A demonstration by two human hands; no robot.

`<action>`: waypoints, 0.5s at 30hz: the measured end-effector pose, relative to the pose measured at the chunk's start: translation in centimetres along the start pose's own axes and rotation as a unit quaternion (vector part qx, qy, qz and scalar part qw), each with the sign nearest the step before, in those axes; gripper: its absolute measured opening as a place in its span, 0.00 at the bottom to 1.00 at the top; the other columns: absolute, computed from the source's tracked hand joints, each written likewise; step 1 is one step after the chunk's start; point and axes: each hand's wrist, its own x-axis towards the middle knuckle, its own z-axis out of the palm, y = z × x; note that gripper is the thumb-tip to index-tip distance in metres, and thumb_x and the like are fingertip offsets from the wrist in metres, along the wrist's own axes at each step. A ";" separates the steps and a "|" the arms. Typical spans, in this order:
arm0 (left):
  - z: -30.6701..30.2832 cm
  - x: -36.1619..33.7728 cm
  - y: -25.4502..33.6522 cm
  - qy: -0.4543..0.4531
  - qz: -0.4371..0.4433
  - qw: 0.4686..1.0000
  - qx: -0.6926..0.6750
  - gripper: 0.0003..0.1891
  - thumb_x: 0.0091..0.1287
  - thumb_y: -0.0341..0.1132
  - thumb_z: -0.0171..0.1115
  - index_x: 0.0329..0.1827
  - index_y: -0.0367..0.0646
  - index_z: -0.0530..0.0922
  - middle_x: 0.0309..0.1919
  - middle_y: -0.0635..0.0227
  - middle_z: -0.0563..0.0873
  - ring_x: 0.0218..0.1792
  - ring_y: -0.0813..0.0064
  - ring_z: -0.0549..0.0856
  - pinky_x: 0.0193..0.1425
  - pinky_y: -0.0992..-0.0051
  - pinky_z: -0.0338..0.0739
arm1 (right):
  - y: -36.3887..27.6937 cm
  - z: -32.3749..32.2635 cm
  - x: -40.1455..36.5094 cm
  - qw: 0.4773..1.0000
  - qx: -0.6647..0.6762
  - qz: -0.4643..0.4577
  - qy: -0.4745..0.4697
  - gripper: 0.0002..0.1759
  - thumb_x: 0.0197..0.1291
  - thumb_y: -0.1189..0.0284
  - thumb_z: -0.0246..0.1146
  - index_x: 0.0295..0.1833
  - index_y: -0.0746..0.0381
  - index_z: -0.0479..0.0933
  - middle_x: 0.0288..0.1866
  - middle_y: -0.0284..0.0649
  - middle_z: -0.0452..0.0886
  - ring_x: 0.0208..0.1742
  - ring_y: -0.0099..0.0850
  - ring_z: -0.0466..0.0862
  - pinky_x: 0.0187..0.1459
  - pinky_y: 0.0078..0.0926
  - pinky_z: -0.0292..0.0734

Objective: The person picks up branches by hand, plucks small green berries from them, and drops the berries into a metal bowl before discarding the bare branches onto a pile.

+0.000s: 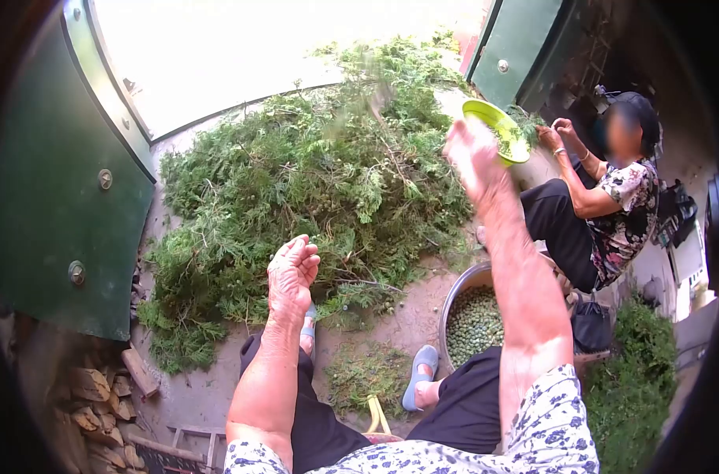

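Note:
My left hand point(294, 272) is raised in front of the pile of green conifer branches point(320, 174), its fingers curled in with the thumb against them. Whatever it may hold is too small to make out. My right hand point(478, 158) is stretched forward at the right side of the pile, smeared by motion, so its fingers cannot be read. Just beyond it is a yellow-green basin point(497, 130), partly covered by the hand in this view. Below my right forearm stands a metal pot point(446, 308) holding many small round green cones or berries point(474, 328).
A person point(620, 182) sits at the right, both hands at a green sprig point(525, 122). Green metal doors point(67, 197) flank the bright doorway. Chopped firewood point(99, 403) lies lower left. More greenery point(632, 379) lies lower right. Plant scraps point(367, 375) cover the floor between my feet.

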 end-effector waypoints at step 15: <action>-1.4 1.3 1.8 0.066 0.009 0.993 -0.097 0.07 0.63 0.37 0.62 0.39 0.45 0.78 0.29 0.73 0.84 0.26 0.81 0.82 0.26 0.81 0.76 | 20.9 6.8 -21.6 0.914 0.051 0.382 0.128 0.07 0.54 0.73 0.62 0.38 0.64 0.77 0.27 0.33 0.79 0.26 0.24 0.80 0.24 0.22 0.77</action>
